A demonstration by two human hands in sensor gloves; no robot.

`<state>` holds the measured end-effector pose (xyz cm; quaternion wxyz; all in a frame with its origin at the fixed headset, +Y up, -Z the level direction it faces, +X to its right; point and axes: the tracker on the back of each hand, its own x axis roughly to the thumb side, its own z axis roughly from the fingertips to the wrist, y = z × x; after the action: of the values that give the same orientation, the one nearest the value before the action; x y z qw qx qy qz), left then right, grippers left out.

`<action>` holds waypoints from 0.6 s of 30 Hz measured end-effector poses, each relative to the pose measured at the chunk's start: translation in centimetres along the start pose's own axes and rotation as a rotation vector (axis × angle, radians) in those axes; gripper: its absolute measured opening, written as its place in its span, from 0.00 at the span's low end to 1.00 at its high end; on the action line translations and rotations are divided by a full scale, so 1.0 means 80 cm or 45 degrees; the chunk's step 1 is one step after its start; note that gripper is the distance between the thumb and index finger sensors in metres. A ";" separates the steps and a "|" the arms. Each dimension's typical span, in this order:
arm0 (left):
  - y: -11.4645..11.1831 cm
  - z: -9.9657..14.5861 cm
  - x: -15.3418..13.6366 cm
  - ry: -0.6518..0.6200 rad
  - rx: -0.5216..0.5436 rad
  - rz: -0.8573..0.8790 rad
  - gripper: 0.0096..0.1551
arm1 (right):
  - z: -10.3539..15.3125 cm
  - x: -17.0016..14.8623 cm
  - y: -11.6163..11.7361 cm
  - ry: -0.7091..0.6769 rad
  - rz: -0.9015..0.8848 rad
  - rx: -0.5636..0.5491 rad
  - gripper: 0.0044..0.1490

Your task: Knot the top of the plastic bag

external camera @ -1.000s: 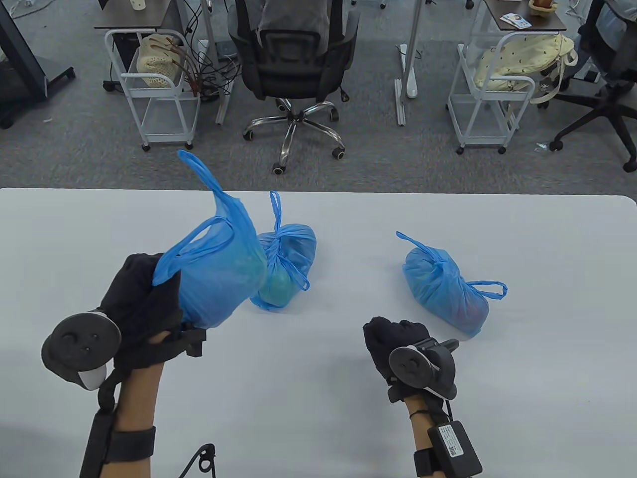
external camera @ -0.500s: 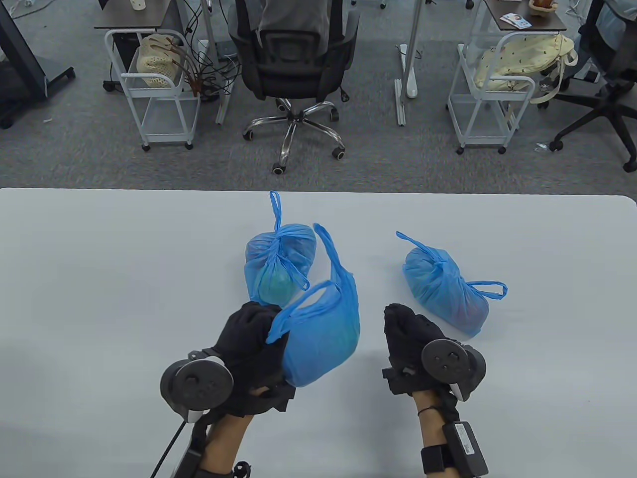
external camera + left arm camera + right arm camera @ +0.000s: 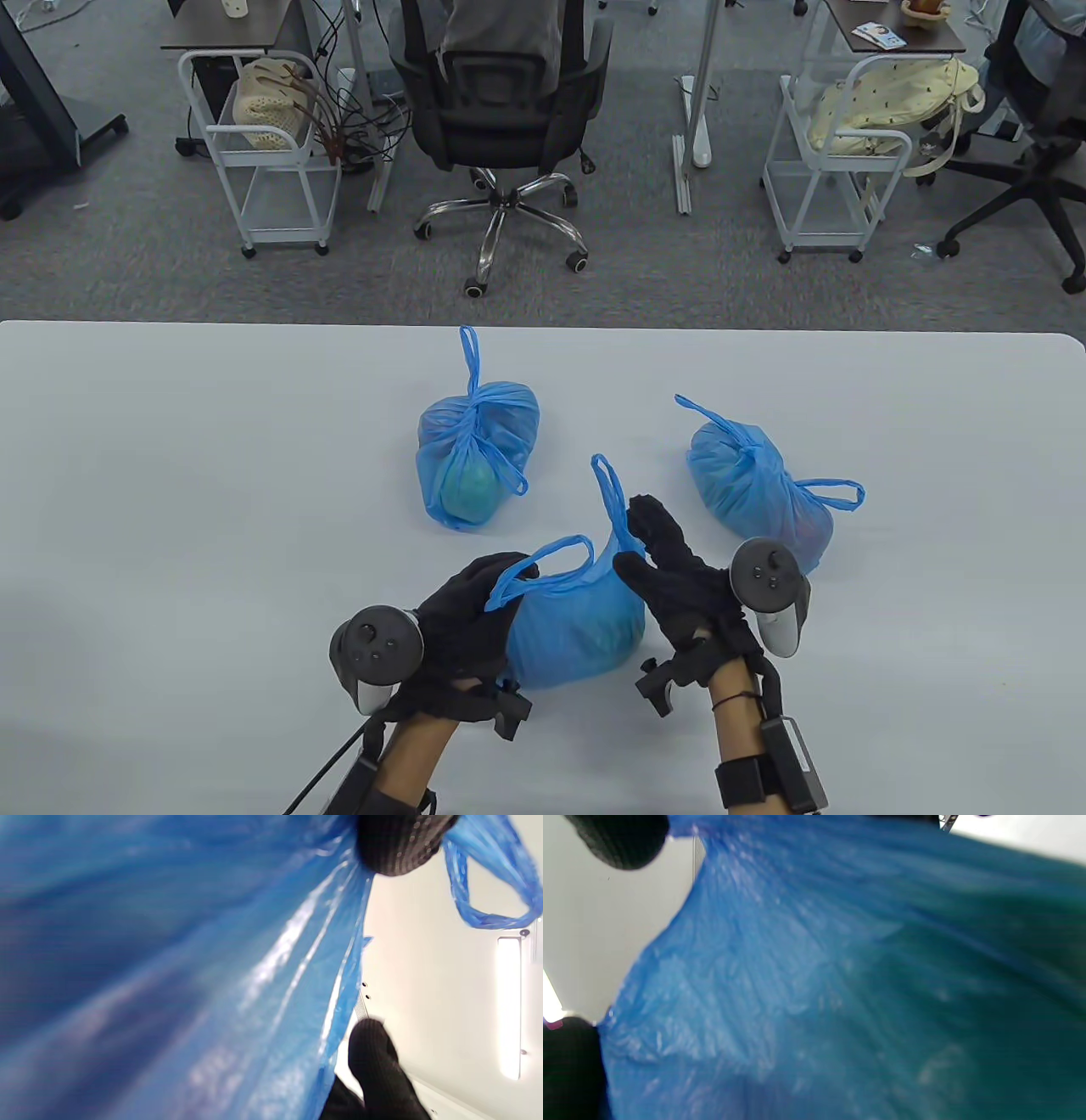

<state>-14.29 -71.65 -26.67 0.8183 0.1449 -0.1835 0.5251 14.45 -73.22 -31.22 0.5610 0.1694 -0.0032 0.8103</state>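
Three blue bags (image 3: 577, 632) on one table (image 3: 170, 509): nearest untied, left hand (image 3: 462, 624) gripping, right hand (image 3: 670, 564) open against it.

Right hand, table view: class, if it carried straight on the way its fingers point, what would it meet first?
Probably the untied bag's far handle loop, just beyond the right hand; depth is unclear, so it may pass beside it.

Two hands in black knit sensor gloves, each with a tracker on its back

The left hand (image 3: 467, 620) and right hand (image 3: 674, 577) each wear a black textured glove and carry a round dark grey tracker with small buttons and a white underside; black straps circle both wrists, a black box with a label sits on the right forearm, and a thin black cable trails from the left wrist
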 end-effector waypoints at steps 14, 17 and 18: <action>0.008 0.002 -0.022 0.273 -0.143 0.534 0.21 | 0.007 0.045 0.014 -0.137 -0.305 -0.292 0.22; 0.015 0.000 -0.028 0.291 -0.138 0.632 0.20 | 0.006 0.042 0.013 -0.126 -0.307 -0.285 0.22; 0.018 0.001 -0.029 0.298 -0.126 0.658 0.20 | 0.006 0.042 0.013 -0.124 -0.305 -0.287 0.22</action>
<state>-16.45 -72.95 -27.59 0.6790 -0.0084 -0.1442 0.7198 12.56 -70.64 -29.61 0.6681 0.1435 -0.1011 0.7230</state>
